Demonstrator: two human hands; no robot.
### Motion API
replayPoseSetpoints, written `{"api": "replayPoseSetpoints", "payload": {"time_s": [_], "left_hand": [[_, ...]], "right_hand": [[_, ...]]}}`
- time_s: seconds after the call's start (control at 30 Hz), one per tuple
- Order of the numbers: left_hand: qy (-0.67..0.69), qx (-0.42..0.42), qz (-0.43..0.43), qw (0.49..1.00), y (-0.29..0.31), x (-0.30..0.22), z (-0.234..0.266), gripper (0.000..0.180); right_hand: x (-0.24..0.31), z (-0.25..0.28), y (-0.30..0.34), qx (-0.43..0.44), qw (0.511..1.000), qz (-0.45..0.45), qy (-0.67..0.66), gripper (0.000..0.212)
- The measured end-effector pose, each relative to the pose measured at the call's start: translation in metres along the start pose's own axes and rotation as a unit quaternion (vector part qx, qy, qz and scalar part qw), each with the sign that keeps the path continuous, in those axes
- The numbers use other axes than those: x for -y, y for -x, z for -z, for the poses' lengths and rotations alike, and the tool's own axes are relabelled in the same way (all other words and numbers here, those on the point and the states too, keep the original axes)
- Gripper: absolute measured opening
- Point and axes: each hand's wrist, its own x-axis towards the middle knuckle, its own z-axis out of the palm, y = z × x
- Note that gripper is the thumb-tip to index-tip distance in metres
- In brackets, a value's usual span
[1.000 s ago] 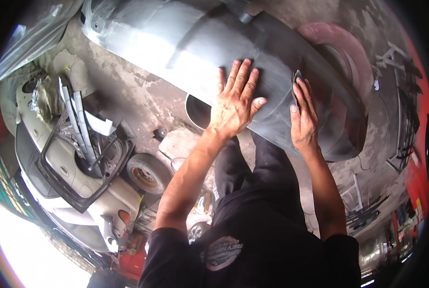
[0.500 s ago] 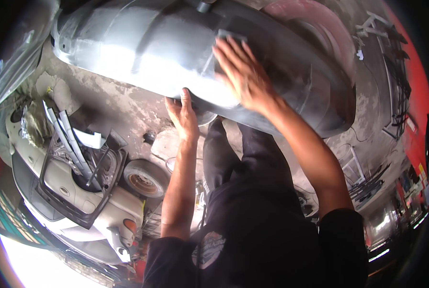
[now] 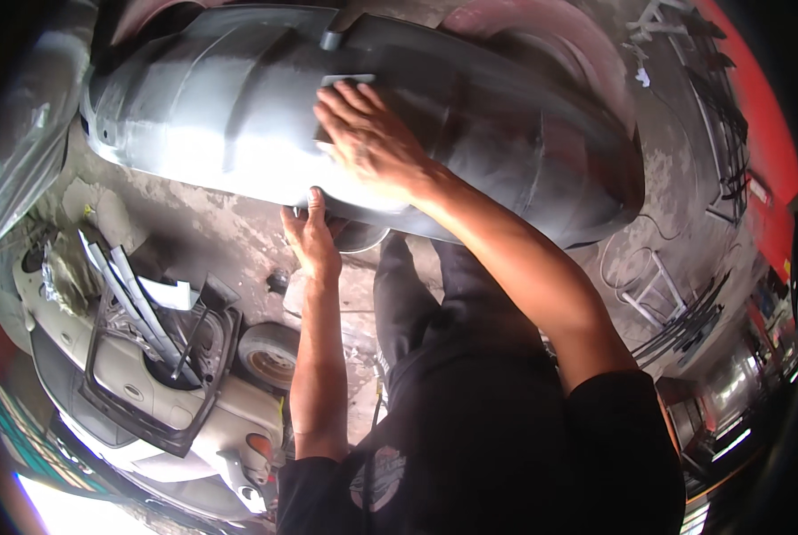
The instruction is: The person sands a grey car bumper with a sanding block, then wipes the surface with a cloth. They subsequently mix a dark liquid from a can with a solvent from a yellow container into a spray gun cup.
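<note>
A long, curved car bumper [image 3: 265, 107], matt grey with a bright glare on its near side, stretches across the upper part of the view. My right hand [image 3: 367, 143] lies flat on its middle, fingers extended together, pressing down a thin grey sheet that looks like sandpaper [image 3: 347, 79]. Only the sheet's edges show past the fingers and beside the palm. At the bumper's near edge, my left hand [image 3: 312, 239] grips the rim with the thumb up on the surface. Its other fingers are partly hidden under the edge.
A round stand top [image 3: 363, 236] shows beneath the bumper. At left, beige car panels [image 3: 104, 357] and a black frame [image 3: 194, 428] lie piled near a tyre [image 3: 269, 355]. Metal racks [image 3: 715, 134] stand at right. Plastic sheeting [image 3: 37, 116] hangs at far left.
My right hand has slid a little left and away across the bumper with the sheet under it. My left hand keeps its hold on the rim. The whole view has shifted slightly.
</note>
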Motion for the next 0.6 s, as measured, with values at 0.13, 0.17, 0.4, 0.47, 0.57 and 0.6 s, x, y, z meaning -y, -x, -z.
{"api": "replayPoseSetpoints", "payload": {"time_s": [0.13,0.17,0.4,0.47,0.57,0.6], "left_hand": [[-0.027,-0.04,0.005,0.999,0.005,-0.006,-0.005,0.055],[-0.042,-0.058,0.01,0.997,0.011,-0.013,-0.011,0.054],[0.02,0.005,0.005,1.0,0.001,-0.009,-0.004,0.055],[0.045,-0.009,0.007,0.999,-0.001,-0.003,0.003,0.06],[0.029,-0.05,0.005,0.998,0.002,-0.01,-0.007,0.058],[0.023,-0.061,0.002,0.998,0.006,-0.012,-0.009,0.057]], "right_hand": [[-0.055,0.023,0.081,-0.077,0.996,-0.04,-0.017,0.057],[-0.051,0.023,0.077,-0.076,0.996,-0.048,-0.001,0.056],[0.018,0.0,0.016,-0.013,0.997,0.075,0.01,0.05],[0.014,0.011,0.048,-0.002,0.997,0.082,-0.006,0.052],[-0.019,0.036,0.118,0.042,0.997,0.069,0.017,0.058],[-0.022,0.035,0.128,0.047,0.997,0.064,0.02,0.059]]}}
